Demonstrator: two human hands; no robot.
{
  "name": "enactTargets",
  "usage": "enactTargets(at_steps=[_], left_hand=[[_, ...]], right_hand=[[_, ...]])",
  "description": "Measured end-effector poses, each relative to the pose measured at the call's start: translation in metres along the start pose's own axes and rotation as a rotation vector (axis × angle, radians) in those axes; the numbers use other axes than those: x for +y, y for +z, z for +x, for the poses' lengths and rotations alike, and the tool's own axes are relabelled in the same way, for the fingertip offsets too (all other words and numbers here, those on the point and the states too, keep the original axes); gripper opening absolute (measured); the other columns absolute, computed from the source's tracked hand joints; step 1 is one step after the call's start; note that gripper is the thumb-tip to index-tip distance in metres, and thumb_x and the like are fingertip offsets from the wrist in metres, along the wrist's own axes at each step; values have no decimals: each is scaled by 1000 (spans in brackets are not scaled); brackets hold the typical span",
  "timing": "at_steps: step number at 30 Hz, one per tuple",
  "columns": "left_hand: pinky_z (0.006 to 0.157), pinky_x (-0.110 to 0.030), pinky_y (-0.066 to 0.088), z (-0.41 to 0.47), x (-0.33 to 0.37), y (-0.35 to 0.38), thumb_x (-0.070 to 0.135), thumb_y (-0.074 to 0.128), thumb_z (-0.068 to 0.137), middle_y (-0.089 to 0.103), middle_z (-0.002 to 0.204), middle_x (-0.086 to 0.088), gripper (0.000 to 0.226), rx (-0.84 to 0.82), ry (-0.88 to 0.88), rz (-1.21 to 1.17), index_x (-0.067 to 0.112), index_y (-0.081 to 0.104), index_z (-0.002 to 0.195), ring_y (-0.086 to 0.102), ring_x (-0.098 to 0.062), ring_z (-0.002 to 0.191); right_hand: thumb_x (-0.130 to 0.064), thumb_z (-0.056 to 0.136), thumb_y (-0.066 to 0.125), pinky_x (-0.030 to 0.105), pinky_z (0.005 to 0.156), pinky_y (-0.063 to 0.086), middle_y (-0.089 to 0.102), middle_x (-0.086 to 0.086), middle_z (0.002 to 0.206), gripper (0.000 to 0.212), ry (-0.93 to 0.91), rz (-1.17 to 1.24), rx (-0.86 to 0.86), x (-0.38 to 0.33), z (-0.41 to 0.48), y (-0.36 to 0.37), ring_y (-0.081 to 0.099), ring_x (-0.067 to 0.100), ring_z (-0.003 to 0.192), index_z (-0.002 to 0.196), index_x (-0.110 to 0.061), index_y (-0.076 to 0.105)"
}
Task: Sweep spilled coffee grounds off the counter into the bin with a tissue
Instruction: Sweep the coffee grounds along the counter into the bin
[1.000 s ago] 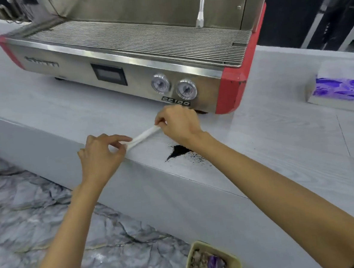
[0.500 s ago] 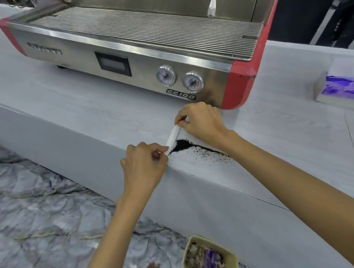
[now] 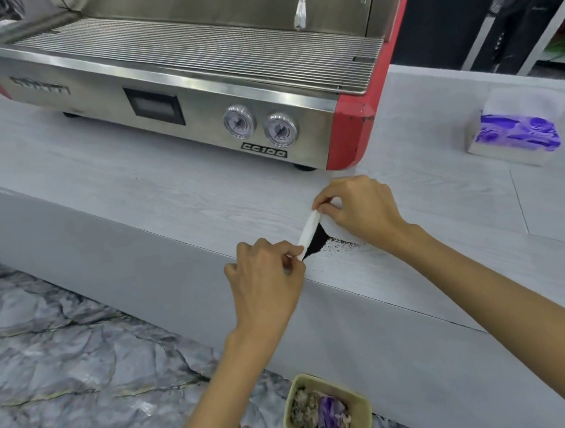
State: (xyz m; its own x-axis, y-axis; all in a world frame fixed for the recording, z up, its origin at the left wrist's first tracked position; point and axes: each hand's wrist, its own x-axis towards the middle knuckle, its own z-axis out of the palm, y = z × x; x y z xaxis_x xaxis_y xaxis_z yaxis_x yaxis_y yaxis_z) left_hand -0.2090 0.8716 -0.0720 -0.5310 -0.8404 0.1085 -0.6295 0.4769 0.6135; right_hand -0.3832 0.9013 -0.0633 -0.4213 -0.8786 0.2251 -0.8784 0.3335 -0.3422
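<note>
Coffee grounds (image 3: 317,242) lay in a small dark heap on the pale wood-grain worktop (image 3: 119,185), just beside its front edge, with loose specks trailing off to the right; a white tissue (image 3: 309,229), rolled into a narrow strip, was stretched taut against the left side of the heap, touching it. The left hand (image 3: 264,280) pinched the near end of the strip at the front edge, fingers curled round it; the right hand (image 3: 361,209) pinched the far end between thumb and fingers, further in from the edge, its wrist crossing over the scattered specks. A steel espresso machine (image 3: 186,93) with red corners, two round gauges and a plate reading CC100 stood toward the back of the worktop, behind the hands; a purple-and-white tissue pack (image 3: 514,133) sat well apart, toward the right end. Below the front edge, on the grey marbled floor (image 3: 60,368), stood a small yellowish bin (image 3: 363,426) holding crumpled waste and a purple wrapper.
</note>
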Motion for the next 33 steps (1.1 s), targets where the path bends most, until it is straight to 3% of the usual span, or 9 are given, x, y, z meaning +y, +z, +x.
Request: enactTargets(at_steps=[4, 7, 11, 15, 22, 25, 29, 33], left_hand=[[72, -31, 33, -6, 7, 4, 21, 54, 86, 61, 79, 4, 22, -9, 36, -36, 30, 69, 100, 47, -21, 90], [72, -39, 45, 0, 0, -5, 17, 59, 83, 56, 73, 6, 21, 9, 12, -129, 28, 72, 95, 53, -27, 87], [69, -40, 46, 21, -19, -26, 15, 61, 81, 59, 73, 3, 20, 89, 5, -143, 26, 73, 91, 54, -33, 81], [77, -47, 48, 33, -26, -32, 14, 62, 80, 65, 80, -3, 18, 80, -30, -97, 24, 74, 91, 56, -34, 87], [80, -35, 46, 5, -12, -5, 11, 61, 79, 57, 70, 3, 20, 30, 28, -147, 21, 73, 91, 56, -28, 86], [67, -15, 28, -9, 0, 7, 11, 59, 80, 62, 72, -2, 20, 37, 60, -187, 20, 72, 93, 47, -22, 82], [64, -14, 24, -24, 16, 17, 11, 58, 81, 59, 70, 0, 21, 23, 103, -216, 20, 72, 95, 37, -15, 79], [64, -16, 24, -33, 26, 26, 14, 56, 83, 60, 75, -2, 22, -5, 143, -194, 21, 71, 99, 33, -13, 80]], right_hand=[[-21, 86, 61, 26, 62, 40, 71, -7, 91, 14, 24, 2, -11, 9, -9, -7, 64, 19, 83, 90, -26, 73], [-21, 86, 61, 24, 64, 39, 72, -7, 92, 14, 14, 49, -9, 7, -10, -9, 63, 17, 86, 91, -25, 73], [-21, 86, 61, 24, 65, 36, 72, -9, 96, 14, -7, 126, 50, -9, 0, -5, 62, 15, 89, 90, -25, 74], [-19, 87, 59, 25, 65, 37, 71, -5, 100, 16, -23, 62, -18, -22, 14, 3, 62, 18, 92, 94, -23, 73], [-21, 88, 57, 28, 64, 40, 69, -4, 96, 16, -55, -22, -48, -11, 6, 0, 61, 20, 87, 92, -25, 72], [-21, 86, 61, 25, 60, 37, 69, -7, 90, 13, -51, 36, -70, 6, -5, -11, 58, 11, 77, 88, -26, 73], [-22, 84, 64, 16, 51, 28, 69, -11, 85, 12, -16, 71, -63, 25, -24, -21, 46, -5, 55, 84, -29, 73], [-22, 83, 64, 16, 50, 26, 68, -13, 83, 11, 17, 58, -61, 36, -42, -30, 47, -19, 62, 83, -30, 73]])
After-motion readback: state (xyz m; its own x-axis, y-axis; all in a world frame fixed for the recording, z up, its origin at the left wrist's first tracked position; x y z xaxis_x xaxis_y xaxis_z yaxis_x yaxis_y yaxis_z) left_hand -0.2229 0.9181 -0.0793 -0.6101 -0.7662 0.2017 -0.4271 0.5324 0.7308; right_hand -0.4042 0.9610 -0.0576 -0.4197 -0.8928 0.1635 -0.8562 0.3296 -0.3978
